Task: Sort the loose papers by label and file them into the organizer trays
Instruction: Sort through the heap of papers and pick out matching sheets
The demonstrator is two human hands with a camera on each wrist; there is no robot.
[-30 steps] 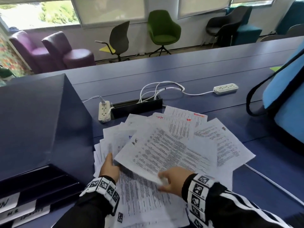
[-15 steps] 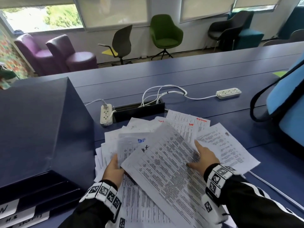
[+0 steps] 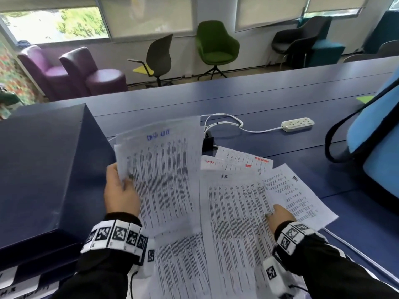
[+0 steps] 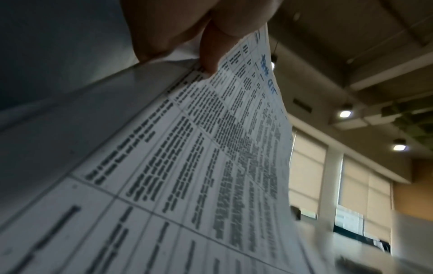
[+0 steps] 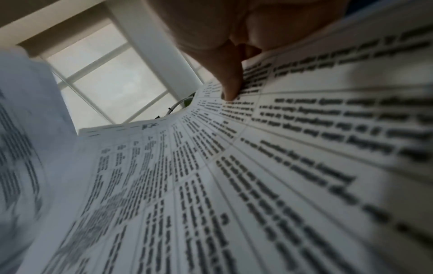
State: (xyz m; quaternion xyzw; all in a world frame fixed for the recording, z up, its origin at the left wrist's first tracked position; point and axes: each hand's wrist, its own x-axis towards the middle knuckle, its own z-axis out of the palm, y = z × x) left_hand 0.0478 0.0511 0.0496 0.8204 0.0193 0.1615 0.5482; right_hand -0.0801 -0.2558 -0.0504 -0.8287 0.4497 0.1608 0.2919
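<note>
My left hand [image 3: 122, 180] grips a few printed sheets with a blue handwritten label [image 3: 164, 173] and holds them tilted up off the pile. In the left wrist view its thumb and fingers [image 4: 208, 61] pinch the sheets' [image 4: 211, 166] edge. My right hand [image 3: 278, 214] lies at the right edge of a black-labelled sheet [image 3: 235, 212]. Its thumb [image 5: 230, 87] presses that sheet [image 5: 211, 176] while the other fingers are curled out of sight. Red-labelled sheets [image 3: 241, 162] and another black-labelled one [image 3: 298, 197] lie fanned on the blue table. The dark blue organizer [image 3: 43, 169] stands at the left, its labelled trays [image 3: 13, 285] at the bottom left.
A white power strip [image 3: 298, 124] with its coiled cable lies beyond the papers, beside a black cable box [image 3: 208, 141]. A blue bag with black straps [image 3: 377, 137] stands at the right. A white cable [image 3: 356, 251] runs along the table at lower right. Chairs stand past the table.
My left hand has lifted the blue-labelled sheets up off the pile. My right hand slid the black-labelled sheet to the right and drew back toward me.
</note>
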